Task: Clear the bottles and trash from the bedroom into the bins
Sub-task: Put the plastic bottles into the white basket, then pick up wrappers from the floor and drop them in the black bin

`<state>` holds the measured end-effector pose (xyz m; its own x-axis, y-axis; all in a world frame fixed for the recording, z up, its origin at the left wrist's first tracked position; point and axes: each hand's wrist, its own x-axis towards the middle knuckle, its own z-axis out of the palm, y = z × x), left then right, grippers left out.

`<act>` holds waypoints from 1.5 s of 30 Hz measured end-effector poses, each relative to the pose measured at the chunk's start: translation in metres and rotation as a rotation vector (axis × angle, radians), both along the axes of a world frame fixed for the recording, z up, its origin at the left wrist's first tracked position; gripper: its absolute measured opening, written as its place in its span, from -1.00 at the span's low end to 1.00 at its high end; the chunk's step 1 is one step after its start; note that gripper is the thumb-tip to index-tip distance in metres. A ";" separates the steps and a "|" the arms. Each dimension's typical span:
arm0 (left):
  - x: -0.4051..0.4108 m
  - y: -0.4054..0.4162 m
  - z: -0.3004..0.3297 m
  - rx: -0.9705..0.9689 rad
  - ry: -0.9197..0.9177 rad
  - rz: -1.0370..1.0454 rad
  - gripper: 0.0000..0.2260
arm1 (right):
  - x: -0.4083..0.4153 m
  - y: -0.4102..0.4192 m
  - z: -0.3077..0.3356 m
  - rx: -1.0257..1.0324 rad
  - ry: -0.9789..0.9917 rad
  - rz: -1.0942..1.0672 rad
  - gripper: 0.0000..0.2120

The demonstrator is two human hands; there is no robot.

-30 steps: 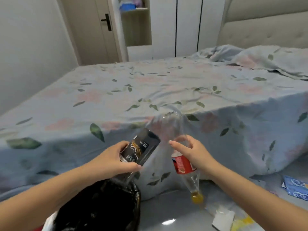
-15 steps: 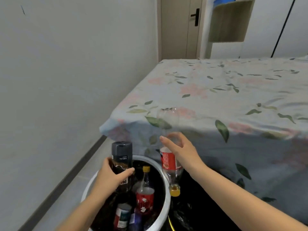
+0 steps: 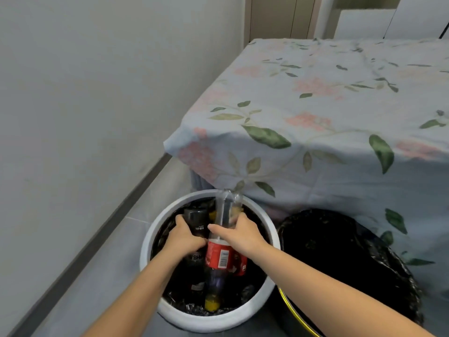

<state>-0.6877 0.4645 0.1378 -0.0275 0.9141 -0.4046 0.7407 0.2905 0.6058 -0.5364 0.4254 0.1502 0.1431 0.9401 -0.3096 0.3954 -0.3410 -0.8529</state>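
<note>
Both hands now down inside white bin (image 3: pixel 155 242), up from above rim half-second ago. My left hand (image 3: pixel 185 237) grasps dark bottle (image 3: pixel 195 221); right hand (image 3: pixel 243 233) grips clear red-label bottle (image 3: pixel 220 254), inverted, cap below fingers. Release looks imminent; black-lined bin (image 3: pixel 340 251) beside.

We are reading little here. Just below our left grip (image 3: pixel 183 235), white letters "BH" are showing on the dark bottle (image 3: pixel 195 221), the rest hidden; near the fingertips a small white line of print is too blurred to read. Under our right grip (image 3: pixel 239 233), the clear bottle's red label (image 3: pixel 218 256) is showing a barcode with unreadable digits.
</note>
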 end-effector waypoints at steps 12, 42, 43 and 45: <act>-0.006 0.003 0.049 0.231 0.079 -0.016 -0.51 | 0.039 -0.021 0.034 0.130 -0.068 -0.031 -0.42; 0.574 -0.279 0.049 0.389 0.335 -1.601 -0.78 | 0.541 -0.552 0.000 -0.569 -0.594 -0.817 -0.52; 0.582 -0.290 0.041 0.388 0.340 -1.619 -0.78 | 0.546 -0.566 -0.004 -0.586 -0.595 -0.840 -0.54; 0.597 -0.311 0.025 0.378 0.355 -1.657 -0.79 | 0.555 -0.592 -0.014 -0.613 -0.589 -0.872 -0.59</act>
